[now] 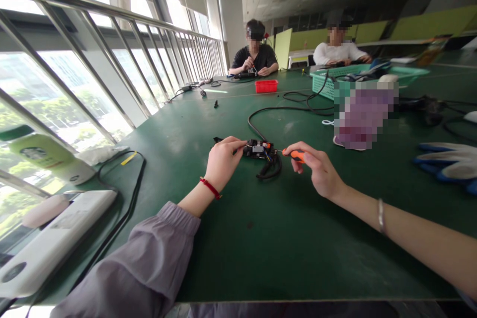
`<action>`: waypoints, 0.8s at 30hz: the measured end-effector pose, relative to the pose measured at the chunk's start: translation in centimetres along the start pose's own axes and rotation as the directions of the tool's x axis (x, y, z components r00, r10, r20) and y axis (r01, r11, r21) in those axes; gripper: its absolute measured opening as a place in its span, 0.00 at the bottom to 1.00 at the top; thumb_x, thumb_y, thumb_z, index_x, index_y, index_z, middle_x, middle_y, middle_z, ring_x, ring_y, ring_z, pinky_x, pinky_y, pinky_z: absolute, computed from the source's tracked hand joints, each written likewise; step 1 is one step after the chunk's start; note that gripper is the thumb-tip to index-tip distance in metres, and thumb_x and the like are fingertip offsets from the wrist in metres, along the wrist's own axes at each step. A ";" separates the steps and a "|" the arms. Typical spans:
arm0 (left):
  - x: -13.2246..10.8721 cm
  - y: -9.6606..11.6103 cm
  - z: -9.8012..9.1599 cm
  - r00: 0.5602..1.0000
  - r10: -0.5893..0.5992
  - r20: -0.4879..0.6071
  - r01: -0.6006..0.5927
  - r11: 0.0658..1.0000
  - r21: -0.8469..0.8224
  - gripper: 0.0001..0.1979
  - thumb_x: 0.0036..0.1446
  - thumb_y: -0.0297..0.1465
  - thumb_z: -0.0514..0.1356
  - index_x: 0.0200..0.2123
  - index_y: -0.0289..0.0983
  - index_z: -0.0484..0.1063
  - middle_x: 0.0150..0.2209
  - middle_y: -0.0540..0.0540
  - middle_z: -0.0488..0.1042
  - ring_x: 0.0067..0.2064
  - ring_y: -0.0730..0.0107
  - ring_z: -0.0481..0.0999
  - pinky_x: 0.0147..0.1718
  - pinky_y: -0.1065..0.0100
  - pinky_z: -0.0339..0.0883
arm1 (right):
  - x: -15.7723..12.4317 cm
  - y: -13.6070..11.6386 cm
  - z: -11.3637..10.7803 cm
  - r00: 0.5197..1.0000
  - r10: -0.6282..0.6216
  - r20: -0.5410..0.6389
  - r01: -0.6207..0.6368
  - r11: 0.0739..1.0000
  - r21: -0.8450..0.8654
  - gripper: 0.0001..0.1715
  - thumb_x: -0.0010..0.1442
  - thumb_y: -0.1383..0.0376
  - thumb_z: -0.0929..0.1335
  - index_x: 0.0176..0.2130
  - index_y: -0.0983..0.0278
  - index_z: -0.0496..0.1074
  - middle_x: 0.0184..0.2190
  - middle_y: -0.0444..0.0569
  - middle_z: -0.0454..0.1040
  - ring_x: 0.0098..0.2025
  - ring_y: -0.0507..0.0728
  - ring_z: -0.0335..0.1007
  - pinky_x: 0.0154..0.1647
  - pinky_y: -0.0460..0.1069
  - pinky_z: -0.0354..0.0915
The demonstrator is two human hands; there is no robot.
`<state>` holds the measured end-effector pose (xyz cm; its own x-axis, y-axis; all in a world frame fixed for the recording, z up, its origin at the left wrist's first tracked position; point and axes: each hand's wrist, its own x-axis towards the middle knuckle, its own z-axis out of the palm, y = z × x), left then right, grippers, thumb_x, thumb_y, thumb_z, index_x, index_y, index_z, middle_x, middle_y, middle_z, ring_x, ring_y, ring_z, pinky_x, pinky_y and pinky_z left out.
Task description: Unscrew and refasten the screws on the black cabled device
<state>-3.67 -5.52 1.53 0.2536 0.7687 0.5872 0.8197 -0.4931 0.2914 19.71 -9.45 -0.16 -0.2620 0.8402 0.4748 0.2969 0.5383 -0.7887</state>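
Observation:
A small black electrical part [258, 149] with coloured wires and a looped black cable [269, 170] lies on the green table [261, 238]. My left hand [222, 161] is closed on the part's left end, holding it down. My right hand [316, 169] grips an orange-handled screwdriver [294, 154], its thin tip touching the part's right side. A long black cable [261, 115] runs from the part toward the back of the table.
A red tray [266, 86] and a green basket [335, 79] stand farther back. Two other people sit at the far end. Blue and white gloves [449, 165] lie at right. A white device [52, 238] and a cup [48, 156] sit at left by the window railing.

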 end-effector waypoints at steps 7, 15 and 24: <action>0.0 0.0 0.4 0.977 0.213 0.015 -0.212 0.959 0.188 0.13 0.59 0.26 0.53 0.43 0.39 0.75 0.39 0.47 0.75 0.39 0.70 0.73 0.35 0.73 0.67 | -0.3 -0.3 0.2 0.994 -0.037 0.101 0.042 0.998 -0.050 0.19 0.63 0.57 0.55 0.41 0.65 0.67 0.23 0.44 0.64 0.26 0.53 0.61 0.30 0.50 0.58; -0.1 -0.4 0.8 0.961 0.268 0.071 -0.277 0.927 0.254 0.13 0.60 0.26 0.52 0.43 0.39 0.75 0.38 0.47 0.73 0.39 0.70 0.71 0.33 0.73 0.67 | -0.1 -0.1 0.0 0.990 -0.054 0.127 0.061 0.997 -0.050 0.19 0.63 0.56 0.56 0.41 0.64 0.67 0.24 0.44 0.66 0.26 0.53 0.62 0.30 0.49 0.57; 0.1 0.2 0.9 0.932 0.298 0.204 -0.357 0.847 0.394 0.13 0.62 0.27 0.51 0.44 0.37 0.73 0.39 0.45 0.72 0.40 0.67 0.69 0.26 0.72 0.64 | -0.2 -0.2 0.0 0.986 -0.068 0.153 0.077 0.995 -0.058 0.20 0.63 0.54 0.56 0.43 0.64 0.67 0.24 0.44 0.65 0.26 0.52 0.62 0.30 0.49 0.58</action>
<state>-2.98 -5.15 0.97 0.5861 0.6527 0.4801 0.8058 -0.5315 -0.2611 19.71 -9.68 -0.11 -0.4193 0.7817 0.4616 0.3282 0.6046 -0.7258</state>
